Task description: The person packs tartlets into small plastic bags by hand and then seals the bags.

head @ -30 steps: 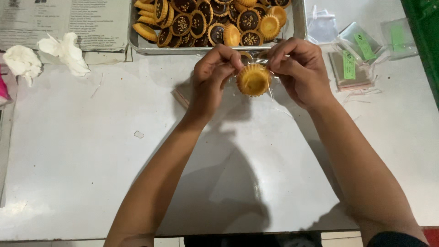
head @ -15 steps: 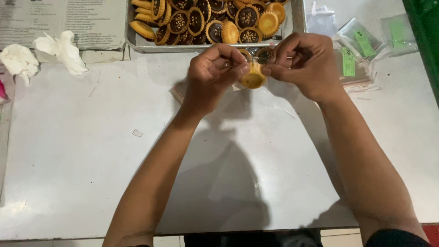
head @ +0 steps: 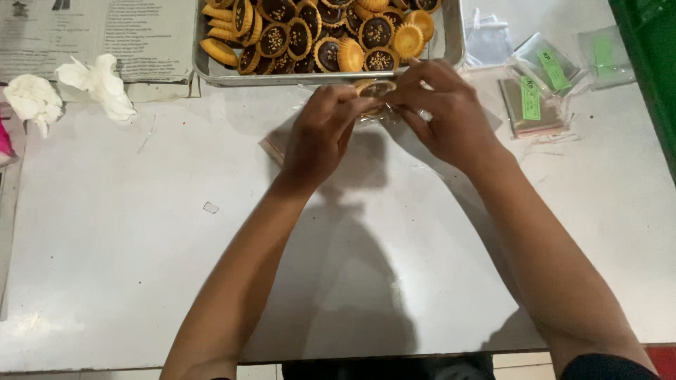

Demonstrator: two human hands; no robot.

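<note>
Upper centre: left hand point(head: 320, 134) and right hand point(head: 443, 112) each grip a tart point(head: 375, 89), apparently bagging it in a clear wrapper point(head: 422, 144); sealing wants steady fingers.

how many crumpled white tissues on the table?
2. Both at the table's far left: one tissue by the left edge, the other tissue just right of it, below the printed sheet. None seem hidden.

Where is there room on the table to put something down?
The biggest bare patch of the white table lies left of the left hand, below the crumpled tissues. Another lies right of the right hand, below the plastic bags. It is crowded at the top: the metal tray of tarts, and both hands pinching one tart in clear wrap.
</note>
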